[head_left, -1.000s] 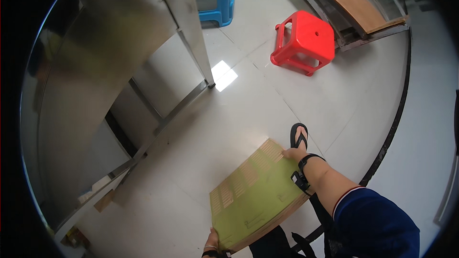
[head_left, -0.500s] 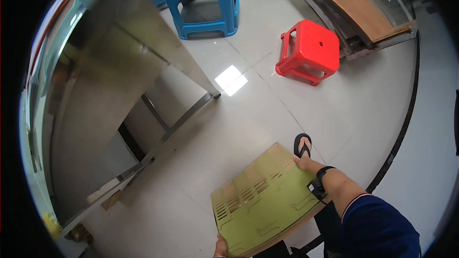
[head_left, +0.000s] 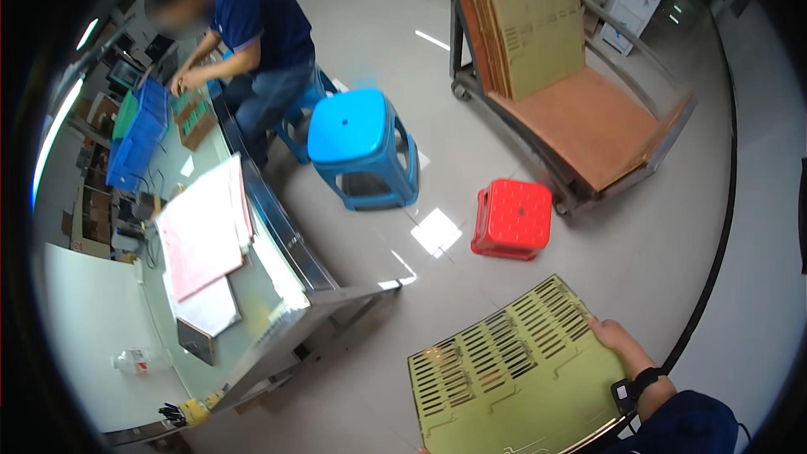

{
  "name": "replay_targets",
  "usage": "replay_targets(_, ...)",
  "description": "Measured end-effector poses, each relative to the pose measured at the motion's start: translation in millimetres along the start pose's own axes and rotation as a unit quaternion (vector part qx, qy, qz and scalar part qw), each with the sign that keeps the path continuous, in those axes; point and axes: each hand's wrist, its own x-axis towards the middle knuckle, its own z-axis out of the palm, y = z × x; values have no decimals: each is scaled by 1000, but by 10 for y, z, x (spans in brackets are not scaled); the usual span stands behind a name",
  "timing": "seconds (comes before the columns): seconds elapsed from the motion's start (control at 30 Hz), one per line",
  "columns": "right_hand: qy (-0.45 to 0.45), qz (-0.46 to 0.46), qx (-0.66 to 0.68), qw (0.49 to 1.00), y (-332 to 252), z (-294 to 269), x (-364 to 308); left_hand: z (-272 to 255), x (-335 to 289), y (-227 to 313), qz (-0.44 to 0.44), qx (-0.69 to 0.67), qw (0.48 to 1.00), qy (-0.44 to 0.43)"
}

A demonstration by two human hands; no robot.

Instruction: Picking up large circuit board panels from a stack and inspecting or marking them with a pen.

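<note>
A flat olive-green slotted board (head_left: 513,378), with rows of narrow slots and thin line patterns, is held tilted low in front of me. My right hand (head_left: 612,338) grips its right edge, thumb on the upper face and the other fingers hidden beneath. Only a sliver of my left hand (head_left: 423,451) shows at the board's lower left corner, by the picture's edge. A dark band and a small black device are on my right wrist. Similar slotted boards (head_left: 542,38) stand upright as a stack on a wheeled cart ahead to the right.
The cart's brown base (head_left: 580,122) lies behind a red stool (head_left: 514,217). A blue stool (head_left: 357,139) stands farther left. Papers (head_left: 202,231), a phone (head_left: 195,341) and a blue bin (head_left: 139,139) lie on the left workbench (head_left: 269,319). A seated co-worker (head_left: 265,29) handles things there.
My view has lifted, bringing the benchtop, co-worker and whole board stack into sight. The held board has shifted right in the picture, and my left hand has nearly left it.
</note>
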Motion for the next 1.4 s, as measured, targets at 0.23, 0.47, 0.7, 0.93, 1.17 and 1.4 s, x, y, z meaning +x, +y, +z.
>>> replay_targets(0.23,85,-14,78,993,-390,-1431,-232,575,-516,1412,77,9,996,-34)
replay_targets(0.47,166,-42,94,981,-1239,-2116,-55,610,-617,2398,94,-51,993,-42)
replay_targets(0.7,153,-133,100,974,-2287,-2824,531,525,-932,3428,139,-155,977,-41)
replay_targets(0.93,89,-165,50,981,-4274,-3434,1070,408,-724,4373,113,-218,967,74)
replay_targets(1.17,24,-332,29,942,-6165,-3500,2549,463,-161,5268,131,-392,894,173)
replay_targets(1.4,-16,-446,48,894,-7603,-2908,3425,333,780,5918,227,-401,844,276)
